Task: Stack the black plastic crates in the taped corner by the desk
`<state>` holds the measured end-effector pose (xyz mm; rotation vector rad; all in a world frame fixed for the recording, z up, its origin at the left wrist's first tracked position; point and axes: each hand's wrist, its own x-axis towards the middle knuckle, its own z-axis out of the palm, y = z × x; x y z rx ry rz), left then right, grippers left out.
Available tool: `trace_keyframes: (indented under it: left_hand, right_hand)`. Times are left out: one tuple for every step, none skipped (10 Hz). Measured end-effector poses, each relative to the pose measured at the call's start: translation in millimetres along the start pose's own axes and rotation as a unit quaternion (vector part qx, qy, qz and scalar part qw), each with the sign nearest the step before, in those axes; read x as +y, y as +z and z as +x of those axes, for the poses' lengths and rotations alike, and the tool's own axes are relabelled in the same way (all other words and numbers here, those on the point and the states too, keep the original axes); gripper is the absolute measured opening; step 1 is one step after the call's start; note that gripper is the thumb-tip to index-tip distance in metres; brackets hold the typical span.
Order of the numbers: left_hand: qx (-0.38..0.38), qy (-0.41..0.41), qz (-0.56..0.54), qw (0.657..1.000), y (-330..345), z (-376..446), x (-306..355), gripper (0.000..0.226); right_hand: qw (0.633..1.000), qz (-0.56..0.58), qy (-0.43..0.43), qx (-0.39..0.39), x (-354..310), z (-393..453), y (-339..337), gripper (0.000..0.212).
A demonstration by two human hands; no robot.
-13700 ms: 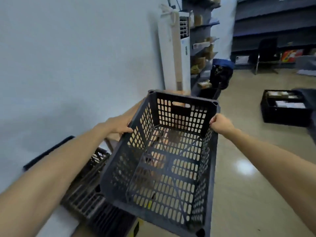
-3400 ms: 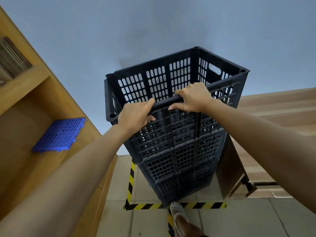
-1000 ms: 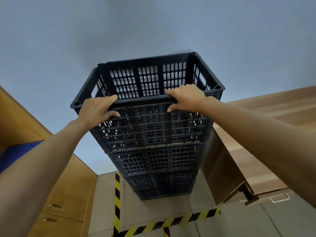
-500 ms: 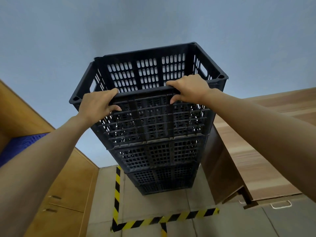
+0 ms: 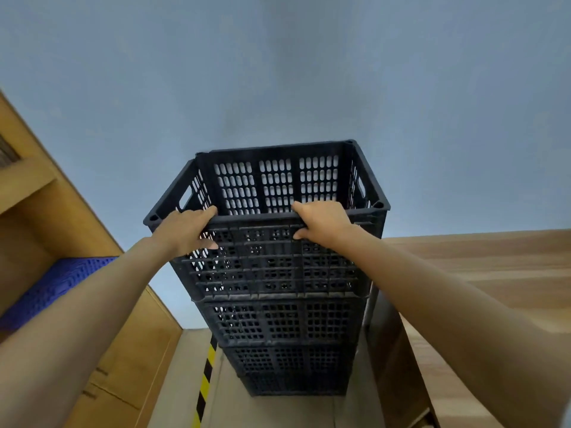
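A tall stack of several black perforated plastic crates [image 5: 279, 325] stands on the floor against the grey wall, between a wooden cabinet and a desk. The top crate [image 5: 272, 186] is open and empty. My left hand [image 5: 185, 228] grips the near rim of the top crate at its left end, fingers over the edge and thumb on the outer face. My right hand [image 5: 321, 219] grips the same rim further right in the same way. The stack looks straight and aligned.
A wooden cabinet [image 5: 46, 242] rises at the left, with a blue perforated panel [image 5: 52, 288] on its shelf. The wooden desk [image 5: 482, 273] lies at the right, close to the stack. Yellow-black floor tape [image 5: 205, 378] runs along the left of the stack.
The camera has moved back and tilted, so the stack sits lower in view. Both hands keep the same grip on the top crate's near rim; the stack now stands squarer to the wall.
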<state>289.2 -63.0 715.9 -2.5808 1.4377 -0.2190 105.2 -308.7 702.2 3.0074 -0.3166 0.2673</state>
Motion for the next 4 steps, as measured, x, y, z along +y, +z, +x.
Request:
trace_keyframes:
  left_hand:
    - [-0.12, -0.023, 0.044, 0.991, -22, 5, 8, 0.069]
    - [-0.149, -0.006, -0.093, 0.984, -47, 13, 37, 0.071]
    - [-0.068, 0.014, -0.13, 0.989, -65, 21, 63, 0.043]
    - [0.013, 0.012, -0.141, 0.99, -85, 26, 77, 0.026]
  right_hand:
    - [0.999, -0.013, -0.002, -0.042, 0, 0, -12, 0.063]
    - [0.996, -0.036, -0.016, -0.08, 2, -1, -24, 0.076]
    - [0.997, 0.048, 0.016, -0.066, 8, -3, -36, 0.064]
    - [0.992, 0.118, 0.032, -0.011, 19, -3, -54, 0.048]
